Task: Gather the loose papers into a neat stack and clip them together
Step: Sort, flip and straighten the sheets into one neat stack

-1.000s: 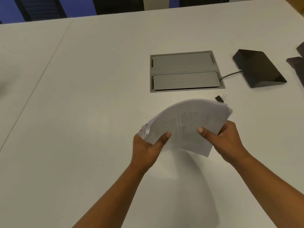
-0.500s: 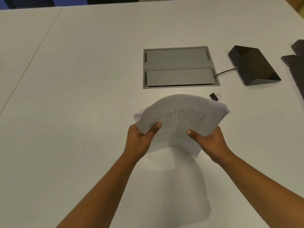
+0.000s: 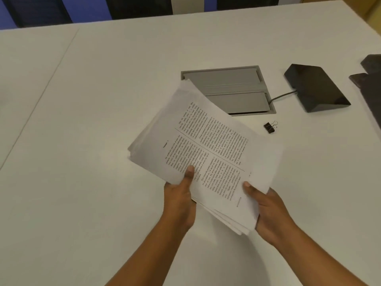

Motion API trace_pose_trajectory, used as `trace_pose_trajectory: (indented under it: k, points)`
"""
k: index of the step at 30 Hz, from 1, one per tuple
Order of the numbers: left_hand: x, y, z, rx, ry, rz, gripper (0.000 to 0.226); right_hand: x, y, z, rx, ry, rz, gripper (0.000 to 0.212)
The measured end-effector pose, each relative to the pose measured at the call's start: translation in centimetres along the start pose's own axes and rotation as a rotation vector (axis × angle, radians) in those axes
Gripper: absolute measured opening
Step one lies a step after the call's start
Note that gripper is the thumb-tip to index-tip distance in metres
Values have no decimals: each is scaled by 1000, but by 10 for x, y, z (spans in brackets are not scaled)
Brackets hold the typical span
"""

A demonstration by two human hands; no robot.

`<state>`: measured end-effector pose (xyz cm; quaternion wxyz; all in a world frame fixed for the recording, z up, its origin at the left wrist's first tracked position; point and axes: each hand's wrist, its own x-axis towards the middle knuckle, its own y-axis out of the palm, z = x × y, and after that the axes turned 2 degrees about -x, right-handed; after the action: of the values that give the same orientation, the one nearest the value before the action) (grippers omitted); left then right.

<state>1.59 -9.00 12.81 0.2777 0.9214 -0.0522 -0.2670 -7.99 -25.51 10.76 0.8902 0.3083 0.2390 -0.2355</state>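
A thick stack of printed papers (image 3: 206,141) is held above the white table (image 3: 82,162), tilted with its long side running up-left. The sheets are unevenly aligned, with edges fanned at the lower right and left. My left hand (image 3: 179,201) grips the near left edge, thumb on the top page. Holding the near right corner is my right hand (image 3: 266,211), thumb on top. A small black binder clip (image 3: 269,127) lies on the table to the right of the stack, apart from it.
A grey cable hatch (image 3: 237,87) is set into the table behind the papers. A black wedge-shaped device (image 3: 315,87) with a cable sits to its right. Dark objects (image 3: 371,79) lie at the right edge. Dark chairs stand beyond the far edge.
The stack was turned from a wide, arched hold to a flatter, diagonal one and now reaches over the hatch's corner. Both hands shifted to its near edge.
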Motion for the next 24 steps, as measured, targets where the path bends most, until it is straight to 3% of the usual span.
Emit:
trace_pose_trajectory:
  k: [5, 8, 10, 12, 17, 24]
  points:
    - [25, -55, -51, -25, 8, 294, 79, 7, -28, 19, -219, -186, -127, 35]
    - [40, -70, -86, 241, -56, 306, 93, 10, -48, 32, -321, -198, -89, 35]
    - [46, -64, -87, 525, -61, 384, 83, 12, -51, 42, -406, -228, -72, 30]
    - [48, -51, -82, 683, 6, 416, 57, 15, -46, 51, -497, -275, -64, 26]
    - [51, -38, -61, 635, 237, 336, 45, 24, -38, 64, -606, -369, -14, 25]
    - [50, -35, -33, 740, 312, 236, 27, 37, -46, 55, -636, -402, -40, 36]
